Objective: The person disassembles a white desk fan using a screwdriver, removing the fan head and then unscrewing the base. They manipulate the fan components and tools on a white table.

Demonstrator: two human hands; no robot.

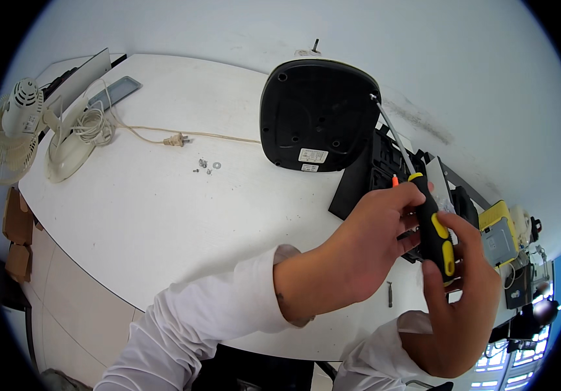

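Observation:
A screwdriver [428, 228] with a black and yellow handle slants up and left between my hands. My left hand [365, 241] closes on the upper handle near the shaft, while my right hand [463, 287] wraps its fingers around the butt end. Its shaft tip, with a small shiny bit, possibly a screw, lies over the upper right corner of a black appliance base [313, 111]. Whether it touches the base I cannot tell. The base is propped up, its underside with several holes and white labels facing me. Small screws and washers [206, 166] lie loose left of it.
A black open tool case [384, 163] sits behind my hands, with a yellow case [499, 225] farther right. A beige cord with a plug [177, 139] crosses the white table [143, 215]. At far left stands a white fan [26, 124]. A small driver bit [390, 294] lies near my right wrist.

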